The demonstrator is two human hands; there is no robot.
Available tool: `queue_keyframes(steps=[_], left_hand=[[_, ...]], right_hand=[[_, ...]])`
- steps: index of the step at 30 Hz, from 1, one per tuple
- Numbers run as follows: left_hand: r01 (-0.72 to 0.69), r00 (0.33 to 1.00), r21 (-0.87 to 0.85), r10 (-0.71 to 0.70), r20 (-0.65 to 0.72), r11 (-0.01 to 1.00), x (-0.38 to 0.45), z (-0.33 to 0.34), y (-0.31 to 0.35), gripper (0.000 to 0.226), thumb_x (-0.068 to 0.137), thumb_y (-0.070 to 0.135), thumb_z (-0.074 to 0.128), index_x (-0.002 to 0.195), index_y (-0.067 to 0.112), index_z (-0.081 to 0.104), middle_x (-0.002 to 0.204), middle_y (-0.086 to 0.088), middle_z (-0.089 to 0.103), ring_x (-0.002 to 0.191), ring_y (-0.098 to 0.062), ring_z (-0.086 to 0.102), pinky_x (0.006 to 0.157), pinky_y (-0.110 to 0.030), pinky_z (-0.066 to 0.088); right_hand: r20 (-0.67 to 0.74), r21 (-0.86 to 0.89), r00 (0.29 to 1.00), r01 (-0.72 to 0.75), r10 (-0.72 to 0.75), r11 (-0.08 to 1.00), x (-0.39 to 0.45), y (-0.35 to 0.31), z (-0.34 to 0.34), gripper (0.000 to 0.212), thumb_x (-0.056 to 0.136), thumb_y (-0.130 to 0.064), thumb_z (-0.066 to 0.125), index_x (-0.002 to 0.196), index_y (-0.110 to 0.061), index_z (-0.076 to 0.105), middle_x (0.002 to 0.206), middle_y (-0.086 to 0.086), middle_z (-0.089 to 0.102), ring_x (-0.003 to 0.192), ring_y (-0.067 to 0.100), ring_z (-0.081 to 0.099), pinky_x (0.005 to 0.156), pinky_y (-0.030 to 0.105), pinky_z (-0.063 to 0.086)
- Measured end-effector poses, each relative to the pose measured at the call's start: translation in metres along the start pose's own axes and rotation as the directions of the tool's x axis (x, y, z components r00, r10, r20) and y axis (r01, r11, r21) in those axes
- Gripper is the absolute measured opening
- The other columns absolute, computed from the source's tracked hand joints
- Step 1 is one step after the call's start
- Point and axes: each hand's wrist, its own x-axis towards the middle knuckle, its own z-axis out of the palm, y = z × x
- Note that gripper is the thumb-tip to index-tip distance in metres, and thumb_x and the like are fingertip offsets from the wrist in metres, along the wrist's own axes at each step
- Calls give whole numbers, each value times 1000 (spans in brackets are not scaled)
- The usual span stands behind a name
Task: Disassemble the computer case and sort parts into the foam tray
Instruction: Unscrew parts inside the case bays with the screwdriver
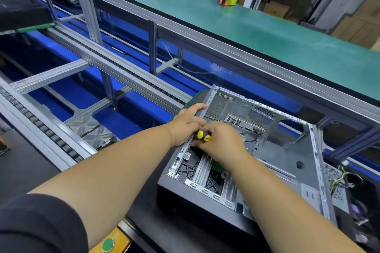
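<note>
Two bare forearms reach over an open case (267, 150) on the tabletop (30, 170). Left hand (187, 123) grips its rim; right hand (220, 139) holds a screwdriver (203, 136). A slipping tip could lose the screw inside.

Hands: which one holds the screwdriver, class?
The right hand grips the yellow-and-black screwdriver inside the case; the left hand only holds the case's metal edge.

The grey metal computer case (267, 150) lies open-side up on the dark bench, interior exposed.
</note>
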Motion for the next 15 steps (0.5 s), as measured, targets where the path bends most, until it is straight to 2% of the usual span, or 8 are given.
queue_keyframes(steps=[6,10,12,15], left_hand=[[-6,1000,-22,6,-4,1000,3,1,-5,54,82,32,53,123,64,40,132,-5,35,122,-33,39,103,-54,39],[-8,1000,-23,8,-6,1000,3,0,-5,56,80,33,51,126,62,39,131,-5,36,123,-32,38,104,-51,38],[-7,1000,-2,7,-7,1000,2,0,-4,59,77,34,48,128,60,38,131,-6,37,122,-32,37,105,-50,35],[-46,999,35,46,1,998,1,-1,-4,52,76,31,47,120,58,46,133,2,35,124,-31,33,107,-48,32]], right_hand=[[-31,18,999,-25,26,1000,3,-4,5,13,80,-35,77,93,-33,74,95,-7,66,89,19,58,72,34,49],[-29,8,999,35,-35,999,1,0,7,10,86,-26,74,95,-27,73,97,-6,65,92,20,58,74,35,49],[-34,43,997,65,-64,997,-2,2,6,15,86,-17,73,97,-27,72,97,-6,64,93,20,58,77,38,49],[-88,116,995,53,-43,992,-6,6,1,12,87,-20,73,91,-30,67,93,-9,60,90,16,56,77,37,49]])
